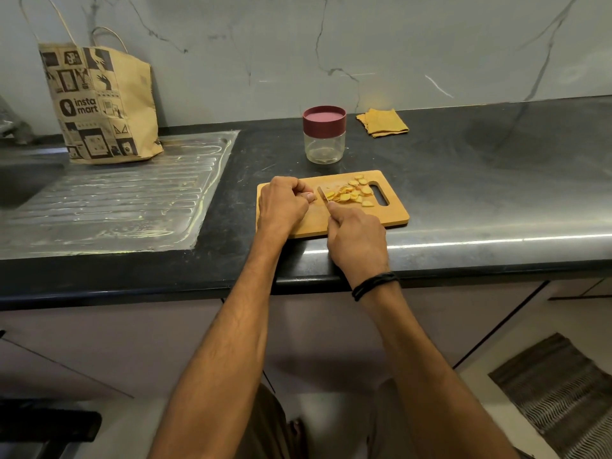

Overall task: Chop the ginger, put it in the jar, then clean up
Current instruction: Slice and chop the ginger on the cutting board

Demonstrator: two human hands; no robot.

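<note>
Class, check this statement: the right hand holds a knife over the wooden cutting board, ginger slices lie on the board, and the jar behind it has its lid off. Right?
One error: the head view shows the jar with its maroon lid on. The rest holds: the right hand grips the knife, and ginger slices lie on the cutting board.

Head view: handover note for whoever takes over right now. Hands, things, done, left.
Left hand: fingers curled, resting on the cutting board; whether it pinches a last ginger piece is unclear.
Right hand: grips the knife, blade beside the ginger slices.
Jar stands behind the board, lid on, looks empty; yellow cloth to its right.
Done: ginger mostly sliced.
Left: finish cutting, open the jar, fill it, clean up.
</note>
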